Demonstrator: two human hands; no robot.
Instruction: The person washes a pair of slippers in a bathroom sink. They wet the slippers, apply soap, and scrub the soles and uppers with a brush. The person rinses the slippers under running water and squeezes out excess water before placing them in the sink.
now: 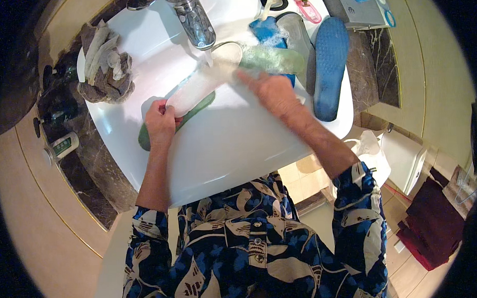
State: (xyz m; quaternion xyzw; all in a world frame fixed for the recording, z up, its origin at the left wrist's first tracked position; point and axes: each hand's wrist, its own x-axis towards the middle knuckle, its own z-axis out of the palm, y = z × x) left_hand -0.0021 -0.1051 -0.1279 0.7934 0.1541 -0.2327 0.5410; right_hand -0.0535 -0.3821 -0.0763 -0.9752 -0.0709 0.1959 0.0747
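Observation:
My left hand (161,122) grips the near end of a white shoe insole (195,89), which slants across the white washbasin (222,149) under the chrome faucet (197,28). A thin stream of water falls from the spout near it. Beneath the white insole lies a green insole (197,109). My right hand (268,91), blurred, is near the insole's far end with the fingers pointing at it; whether it holds anything is unclear. Right of the faucet, a foamy green insole (276,60) lies over blue pieces (265,29). A grey insole (297,40) and a blue insole (332,69) rest at the basin's right side.
A crumpled grey-brown cloth (107,67) lies on the basin's left rim. At the back right are a pink-handled item (308,8) and a grey box (359,10). A white tube (65,145) stands on the dark marble counter at left. Dark red cloth (432,221) hangs lower right.

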